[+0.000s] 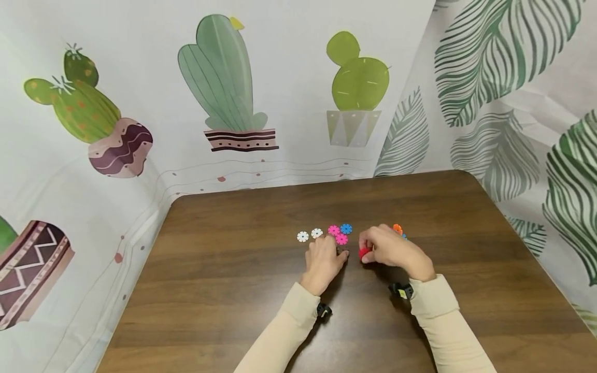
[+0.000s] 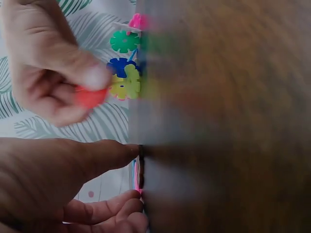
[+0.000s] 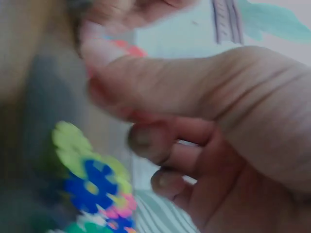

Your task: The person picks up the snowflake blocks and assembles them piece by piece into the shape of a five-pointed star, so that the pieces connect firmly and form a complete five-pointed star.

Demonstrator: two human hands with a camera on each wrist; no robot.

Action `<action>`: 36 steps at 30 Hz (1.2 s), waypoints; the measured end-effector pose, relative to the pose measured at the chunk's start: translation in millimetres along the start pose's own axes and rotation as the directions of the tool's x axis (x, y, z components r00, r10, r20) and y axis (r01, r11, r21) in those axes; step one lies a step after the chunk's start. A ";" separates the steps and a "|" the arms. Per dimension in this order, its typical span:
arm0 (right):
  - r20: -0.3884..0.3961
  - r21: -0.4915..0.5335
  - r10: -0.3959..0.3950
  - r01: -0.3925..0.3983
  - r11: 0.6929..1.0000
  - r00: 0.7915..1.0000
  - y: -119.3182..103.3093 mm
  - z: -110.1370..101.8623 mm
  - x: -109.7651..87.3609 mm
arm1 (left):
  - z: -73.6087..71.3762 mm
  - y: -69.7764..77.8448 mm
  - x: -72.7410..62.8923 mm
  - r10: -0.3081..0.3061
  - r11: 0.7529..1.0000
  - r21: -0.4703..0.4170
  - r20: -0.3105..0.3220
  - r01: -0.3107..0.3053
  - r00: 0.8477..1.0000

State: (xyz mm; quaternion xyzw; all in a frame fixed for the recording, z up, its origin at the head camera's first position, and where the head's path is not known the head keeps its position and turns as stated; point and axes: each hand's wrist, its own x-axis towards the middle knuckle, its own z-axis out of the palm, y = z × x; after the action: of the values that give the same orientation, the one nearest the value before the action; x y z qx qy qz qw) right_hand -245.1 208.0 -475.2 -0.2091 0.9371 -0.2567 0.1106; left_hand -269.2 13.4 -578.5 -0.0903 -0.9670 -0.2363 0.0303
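Observation:
In the head view, my right hand (image 1: 392, 248) pinches a red notched disc (image 1: 364, 253) between thumb and fingers, just over the table. The same red disc (image 2: 91, 98) is blurred in the left wrist view. To its left, my left hand (image 1: 322, 264) is low on the table with thumb and fingertips at opposite ends of a dark, thin disc (image 2: 141, 167), seen edge-on. Just beyond that hand lie two pink discs (image 1: 333, 230), a blue disc (image 1: 346, 228) and two white discs (image 1: 302, 237).
Behind the right hand, an orange disc (image 1: 397, 228) partly shows. The right wrist view has a cluster with a yellow-green disc (image 3: 72, 144) and a dark blue disc (image 3: 92, 187). A green disc (image 2: 125, 41) appears in the left wrist view. The wooden table (image 1: 224, 290) meets a patterned cloth backdrop.

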 end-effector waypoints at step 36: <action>-0.650 0.119 -0.181 0.335 0.935 0.738 -40.4 -39.1 -37.6 | -148.9 39.1 -27.0 0.251 0.485 -0.874 0.104 -0.032 0.962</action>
State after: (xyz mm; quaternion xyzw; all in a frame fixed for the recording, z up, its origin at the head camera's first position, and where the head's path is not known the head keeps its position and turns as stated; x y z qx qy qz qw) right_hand -210.4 210.3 -417.1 -0.2257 0.8452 -0.4303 -0.2226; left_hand -233.0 -25.8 -431.6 -0.1980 -0.7039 -0.6739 -0.1056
